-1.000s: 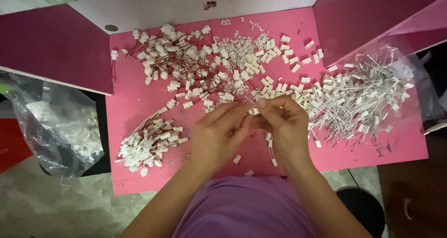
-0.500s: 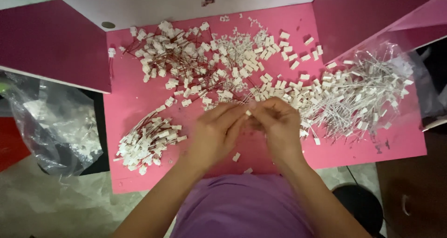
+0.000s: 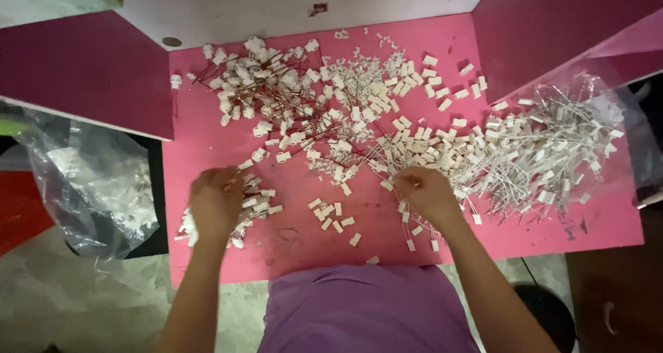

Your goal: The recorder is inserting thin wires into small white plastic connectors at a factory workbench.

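our left hand (image 3: 215, 204) rests curled on the small pile of wired connectors (image 3: 255, 202), grip unclear. our right hand (image 3: 427, 193) pinches a white connector (image 3: 407, 182) at the heap's (image 3: 414, 146) near edge, wires trailing rightward.

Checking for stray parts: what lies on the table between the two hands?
In the head view, a few loose white connector housings lie scattered on the pink table between the left hand and right hand.

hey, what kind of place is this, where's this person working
Likely a small assembly workbench: a pink table strewn with white connectors, red-wired ones in a heap, and a clear bag of parts beside it.
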